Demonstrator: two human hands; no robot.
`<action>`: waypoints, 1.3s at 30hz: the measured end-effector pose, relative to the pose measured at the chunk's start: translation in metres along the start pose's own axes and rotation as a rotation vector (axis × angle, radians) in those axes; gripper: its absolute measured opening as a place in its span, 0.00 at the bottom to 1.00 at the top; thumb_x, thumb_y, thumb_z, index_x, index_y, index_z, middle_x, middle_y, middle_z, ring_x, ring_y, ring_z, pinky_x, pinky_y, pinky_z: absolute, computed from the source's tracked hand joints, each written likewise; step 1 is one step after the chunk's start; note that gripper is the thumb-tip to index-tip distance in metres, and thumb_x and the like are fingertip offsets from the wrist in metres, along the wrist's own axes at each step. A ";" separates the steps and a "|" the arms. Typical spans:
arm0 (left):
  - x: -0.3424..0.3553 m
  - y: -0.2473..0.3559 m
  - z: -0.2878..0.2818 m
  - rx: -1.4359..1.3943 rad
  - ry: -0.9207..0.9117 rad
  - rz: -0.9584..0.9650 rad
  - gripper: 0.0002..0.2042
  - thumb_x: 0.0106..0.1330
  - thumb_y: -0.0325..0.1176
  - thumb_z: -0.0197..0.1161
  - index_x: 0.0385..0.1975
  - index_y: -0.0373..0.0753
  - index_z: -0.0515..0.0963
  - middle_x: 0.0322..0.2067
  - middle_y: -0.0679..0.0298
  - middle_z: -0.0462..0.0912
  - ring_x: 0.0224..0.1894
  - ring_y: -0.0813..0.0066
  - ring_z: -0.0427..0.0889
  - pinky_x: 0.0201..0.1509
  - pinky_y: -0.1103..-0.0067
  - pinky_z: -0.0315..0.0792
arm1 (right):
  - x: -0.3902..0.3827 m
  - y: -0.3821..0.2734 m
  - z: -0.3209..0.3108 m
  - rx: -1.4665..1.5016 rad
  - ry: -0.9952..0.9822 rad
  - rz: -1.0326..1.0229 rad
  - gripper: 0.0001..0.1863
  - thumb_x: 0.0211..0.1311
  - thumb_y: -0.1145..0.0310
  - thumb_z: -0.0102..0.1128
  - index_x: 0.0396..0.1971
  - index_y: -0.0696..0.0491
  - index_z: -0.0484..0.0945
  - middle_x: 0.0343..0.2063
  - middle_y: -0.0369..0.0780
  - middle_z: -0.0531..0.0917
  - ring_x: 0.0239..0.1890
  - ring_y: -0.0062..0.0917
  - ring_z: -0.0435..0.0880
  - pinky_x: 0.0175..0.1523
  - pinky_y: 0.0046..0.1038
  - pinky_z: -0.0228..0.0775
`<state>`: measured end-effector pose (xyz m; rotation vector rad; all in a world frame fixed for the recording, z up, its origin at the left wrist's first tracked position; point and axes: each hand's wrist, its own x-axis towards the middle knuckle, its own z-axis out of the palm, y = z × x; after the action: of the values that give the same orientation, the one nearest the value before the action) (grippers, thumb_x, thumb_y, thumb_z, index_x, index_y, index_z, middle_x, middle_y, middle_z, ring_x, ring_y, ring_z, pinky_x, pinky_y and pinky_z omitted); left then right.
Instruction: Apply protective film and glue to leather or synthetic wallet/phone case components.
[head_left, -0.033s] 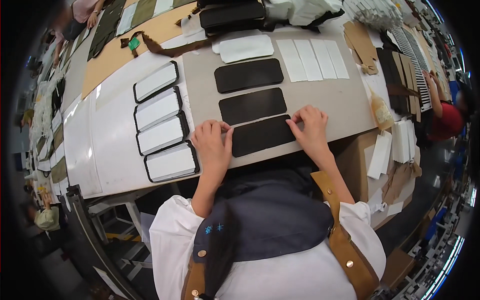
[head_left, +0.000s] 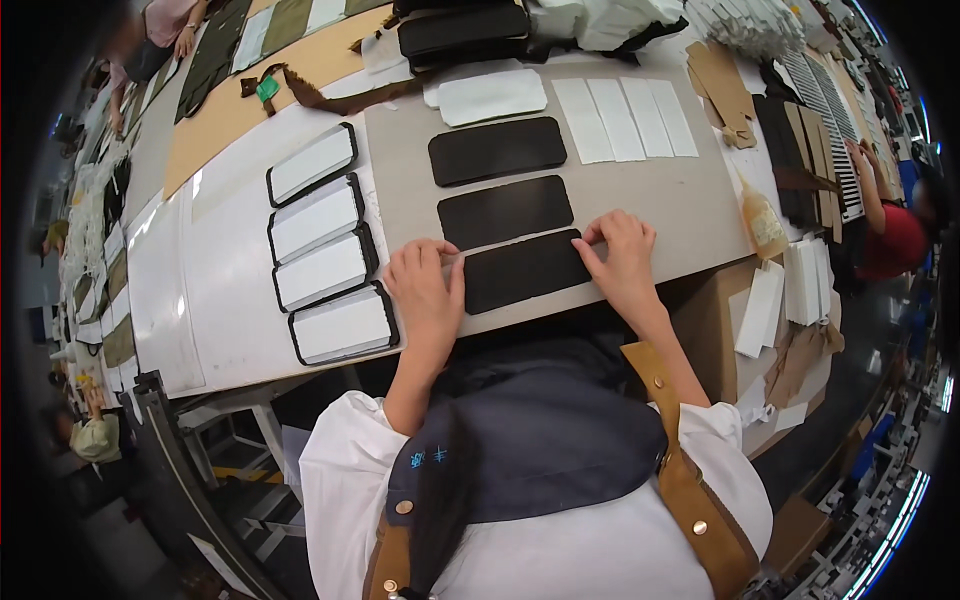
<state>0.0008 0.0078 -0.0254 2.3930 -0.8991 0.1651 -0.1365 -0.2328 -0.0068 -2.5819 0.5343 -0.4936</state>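
My left hand [head_left: 427, 285] is at the left end of the nearest black rounded-rectangle panel [head_left: 525, 268], fingertips pinched on its upper corner. My right hand [head_left: 615, 255] grips the same panel's upper right corner with thumb and finger. The panel lies flat at the table's front edge. Two more black panels [head_left: 498, 150] lie above it on the grey board [head_left: 660, 210], with white rounded pieces [head_left: 492, 97] beyond. Left of my left hand is a column of white strips [head_left: 316, 262] on black-edged pieces. Several narrow white strips [head_left: 600, 120] lie at the board's upper right.
A yellowish bottle [head_left: 762, 220] lies by the board's right edge, near white strip stacks [head_left: 805, 285]. Black pads [head_left: 462, 35] and a brown fabric strip [head_left: 345, 98] lie at the back. Co-workers are at the left [head_left: 160, 25] and right [head_left: 890, 240]. A metal rail [head_left: 160, 420] runs at lower left.
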 end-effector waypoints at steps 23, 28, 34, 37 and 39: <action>0.001 0.022 0.014 0.240 -0.287 0.164 0.39 0.75 0.55 0.57 0.78 0.35 0.57 0.80 0.52 0.52 0.83 0.53 0.47 0.84 0.57 0.40 | 0.003 0.067 -0.036 -0.015 0.298 0.050 0.40 0.72 0.54 0.64 0.75 0.60 0.61 0.76 0.53 0.62 0.78 0.48 0.58 0.81 0.47 0.46; 0.003 0.024 0.015 0.218 -0.274 0.181 0.38 0.75 0.52 0.56 0.78 0.35 0.58 0.80 0.52 0.53 0.82 0.53 0.48 0.84 0.57 0.41 | -0.027 0.185 -0.119 -0.567 0.741 0.379 0.40 0.71 0.52 0.66 0.73 0.60 0.62 0.72 0.55 0.67 0.75 0.48 0.63 0.78 0.50 0.50; 0.003 0.029 0.013 0.187 -0.238 0.202 0.37 0.75 0.52 0.57 0.77 0.36 0.59 0.79 0.52 0.55 0.82 0.51 0.51 0.83 0.57 0.43 | -0.071 0.244 -0.147 0.233 0.556 0.812 0.42 0.68 0.50 0.71 0.71 0.60 0.65 0.58 0.48 0.80 0.61 0.36 0.79 0.70 0.36 0.64; 0.000 0.028 0.012 0.186 -0.242 0.185 0.37 0.75 0.52 0.58 0.77 0.36 0.59 0.79 0.52 0.55 0.81 0.52 0.51 0.83 0.56 0.44 | -0.070 0.236 -0.145 0.193 0.492 0.724 0.38 0.68 0.51 0.72 0.66 0.63 0.70 0.53 0.45 0.82 0.56 0.28 0.81 0.65 0.28 0.69; -0.001 0.027 0.012 0.180 -0.230 0.190 0.37 0.75 0.51 0.58 0.77 0.36 0.60 0.79 0.52 0.55 0.82 0.52 0.51 0.83 0.57 0.44 | -0.065 0.230 -0.144 0.305 0.583 0.691 0.35 0.68 0.52 0.72 0.63 0.64 0.72 0.54 0.45 0.82 0.57 0.28 0.81 0.64 0.27 0.69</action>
<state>-0.0180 -0.0150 -0.0234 2.5255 -1.2679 0.0452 -0.3186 -0.4445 -0.0172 -1.7774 1.3542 -0.9731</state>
